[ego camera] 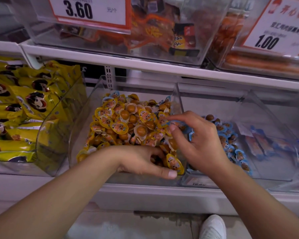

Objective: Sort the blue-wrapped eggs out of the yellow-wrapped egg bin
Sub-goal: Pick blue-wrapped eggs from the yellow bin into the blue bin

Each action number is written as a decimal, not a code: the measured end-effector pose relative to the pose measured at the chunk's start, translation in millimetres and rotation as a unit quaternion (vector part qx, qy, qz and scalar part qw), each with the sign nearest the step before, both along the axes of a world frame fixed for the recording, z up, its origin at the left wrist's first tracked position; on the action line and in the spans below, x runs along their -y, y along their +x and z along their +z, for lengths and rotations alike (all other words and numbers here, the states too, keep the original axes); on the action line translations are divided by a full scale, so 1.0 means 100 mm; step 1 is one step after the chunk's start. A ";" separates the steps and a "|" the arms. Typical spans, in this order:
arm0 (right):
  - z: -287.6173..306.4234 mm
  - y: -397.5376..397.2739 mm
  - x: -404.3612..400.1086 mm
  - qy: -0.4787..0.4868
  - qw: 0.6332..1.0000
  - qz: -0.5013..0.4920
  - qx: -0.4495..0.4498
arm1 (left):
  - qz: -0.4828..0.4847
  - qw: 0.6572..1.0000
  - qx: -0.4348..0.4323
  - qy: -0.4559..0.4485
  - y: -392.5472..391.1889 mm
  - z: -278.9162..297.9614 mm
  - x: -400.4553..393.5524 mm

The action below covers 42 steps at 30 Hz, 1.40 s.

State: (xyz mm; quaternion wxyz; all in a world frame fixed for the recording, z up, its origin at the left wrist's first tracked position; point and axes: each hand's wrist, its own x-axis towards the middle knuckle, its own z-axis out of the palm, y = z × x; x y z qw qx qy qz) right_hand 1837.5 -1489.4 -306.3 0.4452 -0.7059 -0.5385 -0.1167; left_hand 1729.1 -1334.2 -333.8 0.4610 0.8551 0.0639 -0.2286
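A heap of wrapped eggs (128, 121) filled the middle bin (97, 94). The left hand (141, 161) lay in that bin's near end. To its right, the right hand (197, 140) hovered over the divider (179, 100); beyond it, the next bin (273, 118) held more eggs (230, 135). Left of both hands stood a bin of snack packets (24, 107).

A clear plastic bin of glossy yellow snack packets (22, 107) stood at the left. Above, on the white upper shelf (145, 64), sat a white price sign reading 3.60 (86, 10) — and another reading 1.00 (273, 31). A white shoe (212, 227) showed below.
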 end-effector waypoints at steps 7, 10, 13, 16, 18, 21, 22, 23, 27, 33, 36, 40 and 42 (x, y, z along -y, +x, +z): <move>-0.11 -0.07 -0.04 -0.005 0.998 -0.011 0.058 | 0.027 0.999 -0.006 0.017 0.07 -0.05 0.03; -0.10 -0.05 -0.04 0.000 0.999 -0.006 0.043 | 0.022 0.999 -0.002 0.034 0.06 -0.04 -0.01; -0.06 -0.02 -0.05 0.008 1.000 -0.002 0.021 | 0.077 0.996 0.034 -0.033 0.05 -0.09 -0.01; 0.00 0.01 -0.06 0.020 1.000 -0.002 0.003 | 0.157 0.977 0.083 -0.117 0.00 -0.07 -0.09; 0.02 0.02 -0.06 0.028 1.000 -0.005 -0.003 | 0.223 0.955 0.135 -0.140 -0.04 -0.02 -0.20; 0.02 0.01 -0.08 0.022 1.000 -0.013 -0.004 | 0.345 0.907 0.183 -0.159 -0.11 0.09 -0.34; 0.02 0.00 -0.08 0.018 1.000 -0.016 -0.004 | 0.383 0.883 0.201 -0.179 -0.13 0.12 -0.38; 0.03 -0.01 -0.10 0.015 1.000 -0.020 -0.004 | 0.416 0.858 0.222 -0.205 -0.14 0.15 -0.42; 0.09 -0.14 -0.19 0.017 0.994 -0.055 -0.089 | 0.455 0.789 0.244 -0.333 -0.17 0.22 -0.51; 0.24 -0.35 -0.49 0.007 0.822 -0.013 -0.570 | 0.445 0.757 0.240 -0.413 -0.17 0.24 -0.45; 0.20 -0.50 -0.64 -0.024 0.698 0.079 -0.711 | 0.428 0.765 0.252 -0.411 -0.18 0.26 -0.39; 0.14 -0.53 -0.75 -0.008 0.642 0.110 -0.759 | 0.416 0.788 0.254 -0.376 -0.24 0.27 -0.44; 0.13 -0.51 -0.76 0.016 0.624 0.110 -0.774 | 0.393 0.793 0.263 -0.384 -0.28 0.28 -0.48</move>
